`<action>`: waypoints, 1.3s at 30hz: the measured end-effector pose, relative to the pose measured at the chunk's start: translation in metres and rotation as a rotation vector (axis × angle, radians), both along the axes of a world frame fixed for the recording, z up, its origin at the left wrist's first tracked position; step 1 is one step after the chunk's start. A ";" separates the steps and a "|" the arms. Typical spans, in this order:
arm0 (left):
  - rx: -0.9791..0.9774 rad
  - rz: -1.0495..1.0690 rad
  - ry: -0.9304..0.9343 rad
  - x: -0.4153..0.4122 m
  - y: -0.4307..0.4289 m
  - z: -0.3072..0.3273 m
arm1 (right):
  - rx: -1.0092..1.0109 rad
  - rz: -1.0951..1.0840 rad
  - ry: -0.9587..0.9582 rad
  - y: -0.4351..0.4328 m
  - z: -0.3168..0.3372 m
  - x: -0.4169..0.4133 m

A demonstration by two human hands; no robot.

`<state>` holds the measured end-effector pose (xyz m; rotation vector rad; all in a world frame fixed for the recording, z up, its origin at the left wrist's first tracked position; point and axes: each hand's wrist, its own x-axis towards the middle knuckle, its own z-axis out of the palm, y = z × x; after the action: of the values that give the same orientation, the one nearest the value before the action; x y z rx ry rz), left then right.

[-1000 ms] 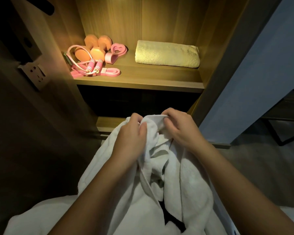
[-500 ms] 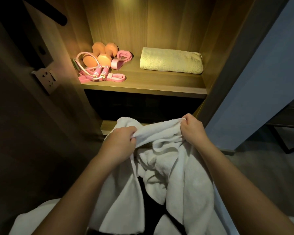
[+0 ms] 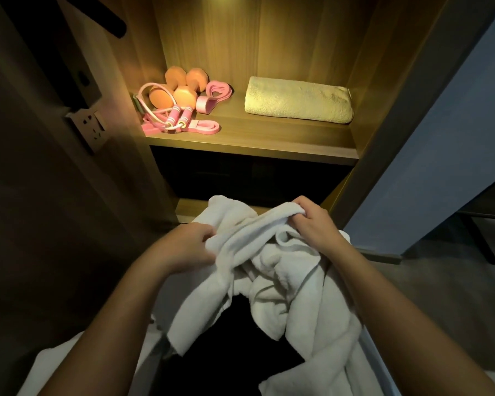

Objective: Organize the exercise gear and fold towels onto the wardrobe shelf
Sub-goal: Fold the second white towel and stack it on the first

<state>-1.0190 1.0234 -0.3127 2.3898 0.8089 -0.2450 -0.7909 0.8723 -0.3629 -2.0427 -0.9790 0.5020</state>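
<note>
The person holds a white towel (image 3: 283, 281) up in front of the body, below and short of the lit shelf (image 3: 255, 138). The left hand (image 3: 189, 247) has its fingers curled round one bunched part of the upper edge. The right hand (image 3: 312, 224), slightly higher and farther forward, pinches another gathered part of that edge, with a short span of cloth between the two. The towel is not spread: below the hands it hangs in twisted, crumpled folds toward the person. The likely trouble is that neither hand seems to be on a true corner, so pulling apart from these grips could leave a twist in the cloth and give a crooked fold. The loose hanging tail could also slip out or drag. When it goes up, there is free shelf between the folded yellow towel (image 3: 297, 100), beyond the right hand, and the dumbbells (image 3: 183, 90), jump rope (image 3: 177, 115) and pink bands (image 3: 215, 92), beyond the left hand; a bulky bundle could nudge either. For now the held edge runs from hand to hand, rising a little toward the right, while the towel's long axis appears to run downward from the hands. The yellow towel lies lengthwise across the shelf, side to side.
</note>
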 end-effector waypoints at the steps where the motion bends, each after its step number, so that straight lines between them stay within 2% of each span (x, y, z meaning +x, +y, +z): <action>1: -0.009 0.005 0.020 -0.006 0.004 -0.001 | -0.012 -0.036 0.017 0.001 -0.001 0.003; 6: -0.173 0.172 -0.041 -0.032 0.023 -0.006 | -0.088 -0.117 0.052 0.004 -0.005 0.014; 10: -0.265 0.192 -0.068 -0.048 0.026 -0.013 | -0.120 -0.132 0.012 0.006 -0.008 0.014; 14: -0.298 0.447 -0.343 -0.048 0.024 -0.020 | -0.126 -0.126 -0.006 0.007 -0.009 0.013; 18: -0.638 0.990 -0.685 -0.040 0.016 -0.024 | -0.130 -0.138 -0.014 0.006 -0.008 0.012; 20: -0.603 1.111 -0.777 -0.035 0.011 -0.025 | -0.084 -0.110 0.031 0.004 -0.006 0.011; 22: -0.439 1.164 -0.908 -0.030 0.009 -0.020 | 0.003 -0.027 0.093 -0.001 -0.001 0.008; 24: -0.259 1.135 -1.028 -0.026 0.008 -0.005 | 0.077 0.070 0.103 -0.007 0.007 0.003; 25: -0.135 1.072 -1.018 -0.023 0.008 0.005 | 0.103 0.106 0.098 -0.009 0.012 0.000; 28: 0.289 0.753 -0.774 -0.009 0.009 0.024 | 0.125 0.151 0.075 -0.007 0.028 -0.010; 29: 0.361 0.647 -0.721 -0.002 0.007 0.029 | 0.127 0.156 0.048 -0.004 0.034 -0.013; 31: 0.325 0.425 -0.648 0.015 0.000 0.035 | 0.158 0.160 -0.017 0.003 0.049 -0.018; 35: 0.092 0.032 -0.355 0.044 -0.010 0.036 | 0.236 0.212 -0.070 0.011 0.076 -0.024; 37: 0.082 -0.034 -0.304 0.053 -0.011 0.033 | 0.234 0.294 -0.097 0.012 0.081 -0.028; 39: 0.156 0.002 -0.323 0.056 -0.010 0.031 | 0.200 0.308 -0.132 0.012 0.081 -0.027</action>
<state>-0.9629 1.0136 -0.2816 2.4835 0.6986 0.2083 -0.8184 0.8840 -0.2817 -1.7725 -1.3783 0.4123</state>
